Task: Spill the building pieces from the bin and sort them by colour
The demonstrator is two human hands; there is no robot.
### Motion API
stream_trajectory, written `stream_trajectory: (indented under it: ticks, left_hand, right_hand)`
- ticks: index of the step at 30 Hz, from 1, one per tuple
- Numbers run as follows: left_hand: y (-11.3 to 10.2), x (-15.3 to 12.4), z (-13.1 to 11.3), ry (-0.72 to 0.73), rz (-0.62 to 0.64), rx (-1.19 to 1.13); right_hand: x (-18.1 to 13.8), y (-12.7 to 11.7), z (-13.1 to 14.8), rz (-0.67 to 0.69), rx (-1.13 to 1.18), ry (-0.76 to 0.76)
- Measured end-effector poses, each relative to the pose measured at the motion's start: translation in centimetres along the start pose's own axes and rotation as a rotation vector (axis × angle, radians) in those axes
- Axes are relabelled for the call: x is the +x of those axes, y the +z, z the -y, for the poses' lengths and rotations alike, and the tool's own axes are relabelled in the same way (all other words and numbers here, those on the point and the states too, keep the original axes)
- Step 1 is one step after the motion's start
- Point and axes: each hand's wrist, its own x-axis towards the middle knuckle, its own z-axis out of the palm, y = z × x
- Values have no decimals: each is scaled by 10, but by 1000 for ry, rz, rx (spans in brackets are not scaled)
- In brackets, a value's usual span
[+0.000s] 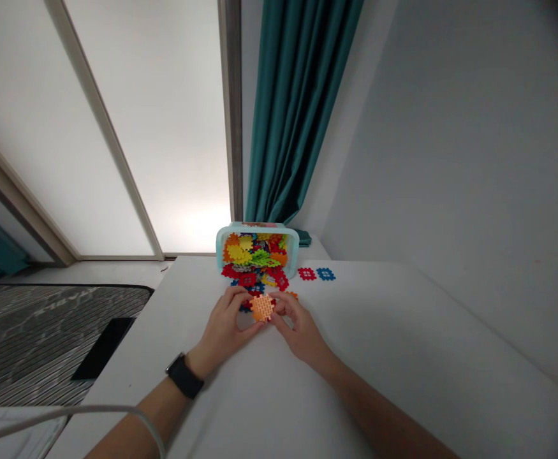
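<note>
Okay so the left hand [221, 326] and right hand [299, 329] are both pinching a small orange waffle-grid plastic piece [262, 307] by its edges, fingers curled in from either side, right in front of the pile. I can't tell if the piece is touching the tabletop [393, 338] or being held just above it, and the fingers are hiding some smaller bits behind it.

A pale aqua plastic bin [222, 255] is lying tipped toward the hands, crammed with yellow, green, orange and red pieces. They're jumbled so tightly that I can't make out individual shapes deep inside. A spill of red and blue pieces [254, 278] is fanning out of its mouth toward the hands. Off to the right, a red piece [307, 273] and a blue piece [325, 274] are lying flat, just beside each other and apart from the spill. They're all notched, lattice-like plastic.

A black watch [185, 376] is sitting on the left wrist, and a white cable [68, 413] is running across the lower left corner. Past the tabletop's edge, a striped gray mattress [34, 338] is carrying a black rectangle [102, 347], too dark to identify. A teal curtain [293, 108] is hanging behind the bin.
</note>
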Motion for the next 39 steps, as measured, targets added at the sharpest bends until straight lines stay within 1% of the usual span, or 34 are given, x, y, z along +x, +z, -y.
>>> stream_trajectory:
  ticks: [5,8,13,17,19,22,26,31,36,39]
  left_hand:
    - [-1,0,2,42,1,80]
    - [-3,1,3,96,-7,158]
    - [-5,3,3,203,-38,263]
    - [-5,4,3,216,-64,291]
    - [-4,4,4,233,-43,317]
    - [-4,4,7,290,28,343]
    - [-3,3,9,347,126,276]
    - [-1,1,8,297,127,157]
    - [-3,1,8,283,196,151]
    - [-3,0,9,247,193,114]
  right_hand:
    - [1,4,-2,3,151,90]
    - [2,6,-3,-4,213,98]
    - [0,6,-2,15,236,76]
    - [0,5,-2,10,191,84]
    - [0,4,-3,-4,141,74]
    - [1,-1,-3,-23,51,60]
    - [3,-8,-3,-28,-28,53]
    - [4,-8,-2,-7,-78,18]
    - [2,-4,-3,27,-30,5]
    - [2,-5,-2,38,-69,-28]
